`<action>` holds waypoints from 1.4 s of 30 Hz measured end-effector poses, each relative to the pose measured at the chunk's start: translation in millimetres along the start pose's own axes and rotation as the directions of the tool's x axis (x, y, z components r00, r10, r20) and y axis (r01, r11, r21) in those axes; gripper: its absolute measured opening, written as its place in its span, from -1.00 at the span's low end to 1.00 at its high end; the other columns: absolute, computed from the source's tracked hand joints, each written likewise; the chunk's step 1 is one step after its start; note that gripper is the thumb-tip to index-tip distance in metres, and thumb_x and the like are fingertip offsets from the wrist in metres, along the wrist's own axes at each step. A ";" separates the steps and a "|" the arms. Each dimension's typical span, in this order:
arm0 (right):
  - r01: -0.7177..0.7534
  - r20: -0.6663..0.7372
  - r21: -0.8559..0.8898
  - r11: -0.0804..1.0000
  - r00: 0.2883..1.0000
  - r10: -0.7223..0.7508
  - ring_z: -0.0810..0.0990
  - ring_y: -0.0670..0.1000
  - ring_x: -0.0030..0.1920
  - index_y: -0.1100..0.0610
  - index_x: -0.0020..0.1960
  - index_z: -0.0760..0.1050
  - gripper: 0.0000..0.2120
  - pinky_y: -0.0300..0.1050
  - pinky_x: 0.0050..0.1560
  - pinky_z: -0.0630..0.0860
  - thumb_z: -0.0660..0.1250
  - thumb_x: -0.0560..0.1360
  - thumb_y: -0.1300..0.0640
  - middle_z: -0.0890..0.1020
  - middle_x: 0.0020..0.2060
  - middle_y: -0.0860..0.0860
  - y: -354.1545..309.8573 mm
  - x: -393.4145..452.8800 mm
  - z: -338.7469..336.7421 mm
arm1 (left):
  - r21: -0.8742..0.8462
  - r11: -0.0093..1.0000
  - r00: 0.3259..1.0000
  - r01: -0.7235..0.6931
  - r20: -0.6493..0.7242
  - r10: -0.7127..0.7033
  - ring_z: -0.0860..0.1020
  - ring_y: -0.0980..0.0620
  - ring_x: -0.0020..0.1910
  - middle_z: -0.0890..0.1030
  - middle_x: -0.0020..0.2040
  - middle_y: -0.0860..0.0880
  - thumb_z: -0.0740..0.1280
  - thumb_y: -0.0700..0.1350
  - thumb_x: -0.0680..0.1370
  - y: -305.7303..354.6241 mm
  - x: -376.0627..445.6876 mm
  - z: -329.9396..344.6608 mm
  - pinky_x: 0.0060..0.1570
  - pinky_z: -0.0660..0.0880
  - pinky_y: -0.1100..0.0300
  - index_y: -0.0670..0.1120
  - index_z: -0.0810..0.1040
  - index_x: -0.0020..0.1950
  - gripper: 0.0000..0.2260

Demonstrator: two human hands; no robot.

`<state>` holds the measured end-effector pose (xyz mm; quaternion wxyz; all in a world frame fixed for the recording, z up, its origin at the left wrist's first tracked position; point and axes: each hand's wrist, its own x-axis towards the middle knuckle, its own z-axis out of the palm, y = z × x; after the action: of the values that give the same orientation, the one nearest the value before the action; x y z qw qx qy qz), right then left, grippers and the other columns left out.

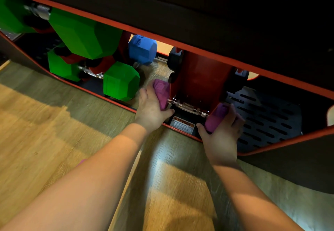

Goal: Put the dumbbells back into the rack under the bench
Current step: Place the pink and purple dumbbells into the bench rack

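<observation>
A purple dumbbell lies at the foot of the red rack (200, 79) under the bench, its metal handle (188, 106) across the rack's lowest slot. My left hand (153, 107) grips the dumbbell's left purple head (161, 89). My right hand (222, 133) grips the right purple head (216, 118). Both arms reach in from the bottom of the view.
Two green dumbbells (85, 33) (121, 80) sit in the red rack to the left, with a blue one (142, 49) behind. The bench's black, red-edged underside (198, 23) overhangs closely. A slotted black base plate (265, 120) lies right. A caution label (182, 125) sits below the handle. Wood floor (54, 131) stretches in front.
</observation>
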<state>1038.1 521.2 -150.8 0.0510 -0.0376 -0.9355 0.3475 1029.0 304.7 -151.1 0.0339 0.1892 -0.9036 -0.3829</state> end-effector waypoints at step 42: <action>-0.058 0.027 0.021 0.998 0.998 0.057 0.23 0.29 0.39 -0.17 0.47 0.01 -0.08 0.23 0.19 0.44 0.56 0.35 0.00 0.13 0.40 0.08 -1.0 2.2 -1.8 | 0.067 0.997 0.996 -0.030 0.087 0.024 0.21 -0.16 0.47 0.18 0.44 -0.13 0.60 0.11 0.31 0.6 5.6 -9.4 0.50 0.20 -0.03 -0.02 -0.06 0.60 0.08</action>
<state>1036.1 521.9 -148.6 0.0291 -0.0592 -0.9308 0.3596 1025.5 296.6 -144.6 -0.0062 0.1612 -0.9192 -0.3592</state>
